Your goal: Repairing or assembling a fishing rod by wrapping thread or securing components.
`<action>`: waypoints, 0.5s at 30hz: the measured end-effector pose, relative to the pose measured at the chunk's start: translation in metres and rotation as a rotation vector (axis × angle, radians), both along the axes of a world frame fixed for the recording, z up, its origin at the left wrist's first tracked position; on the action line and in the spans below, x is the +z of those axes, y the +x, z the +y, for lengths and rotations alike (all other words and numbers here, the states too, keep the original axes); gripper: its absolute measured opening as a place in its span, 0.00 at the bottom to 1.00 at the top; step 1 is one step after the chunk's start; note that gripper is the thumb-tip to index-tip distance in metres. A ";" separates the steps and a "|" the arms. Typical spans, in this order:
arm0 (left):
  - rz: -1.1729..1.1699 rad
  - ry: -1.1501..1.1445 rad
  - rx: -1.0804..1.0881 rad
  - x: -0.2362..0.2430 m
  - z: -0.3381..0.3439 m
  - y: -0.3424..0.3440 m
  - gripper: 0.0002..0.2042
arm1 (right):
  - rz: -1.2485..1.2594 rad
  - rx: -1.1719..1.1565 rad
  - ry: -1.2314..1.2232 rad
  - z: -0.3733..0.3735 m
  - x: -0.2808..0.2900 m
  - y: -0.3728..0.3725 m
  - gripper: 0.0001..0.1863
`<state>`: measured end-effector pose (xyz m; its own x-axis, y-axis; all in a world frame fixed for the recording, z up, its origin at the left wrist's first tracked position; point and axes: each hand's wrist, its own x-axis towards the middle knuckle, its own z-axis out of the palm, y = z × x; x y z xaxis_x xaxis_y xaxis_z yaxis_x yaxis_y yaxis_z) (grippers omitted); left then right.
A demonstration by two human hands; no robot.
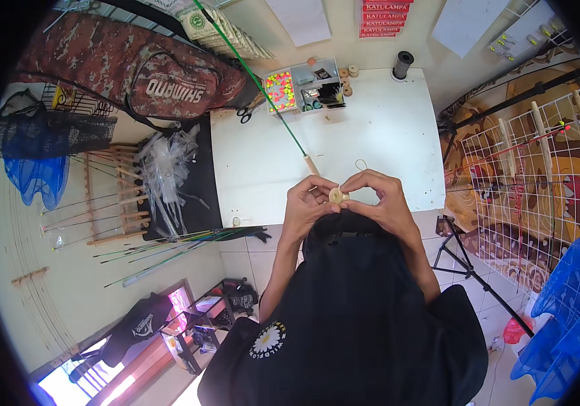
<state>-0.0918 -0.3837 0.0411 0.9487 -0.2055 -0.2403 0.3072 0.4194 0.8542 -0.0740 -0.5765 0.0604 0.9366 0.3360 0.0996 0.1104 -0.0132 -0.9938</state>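
Note:
Close in front of me, at the near edge of the white table [378,132], both hands hold a small round wooden spool [337,195]. My left hand [305,204] pinches its left side with bent fingers. On the opposite side, my right hand [383,201] grips it between thumb and fingertips. Behind the fingers, a thin loop of pale line [362,164] lies on the tabletop. A slim green fishing rod [263,88] with a wooden handle [311,164] slants across the table, its butt end beside my left fingers. Fine detail on the spool is too small to make out.
A divided box [280,93] of colourful floats and small packets stands at the back. Beside it sit more wooden spools [346,90] and scissors [244,115]. A dark line spool [403,64] is at the back right corner. A black tripod [462,260] stands right of the table.

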 end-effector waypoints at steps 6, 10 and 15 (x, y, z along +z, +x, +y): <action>-0.041 0.031 0.010 0.002 0.001 -0.001 0.19 | -0.036 -0.032 0.040 0.002 -0.001 -0.001 0.09; -0.030 0.041 0.004 0.003 0.002 -0.003 0.19 | 0.009 -0.021 0.041 0.003 0.001 -0.002 0.07; -0.062 0.098 -0.024 0.003 0.001 -0.005 0.19 | 0.022 -0.071 -0.008 0.004 -0.002 -0.003 0.06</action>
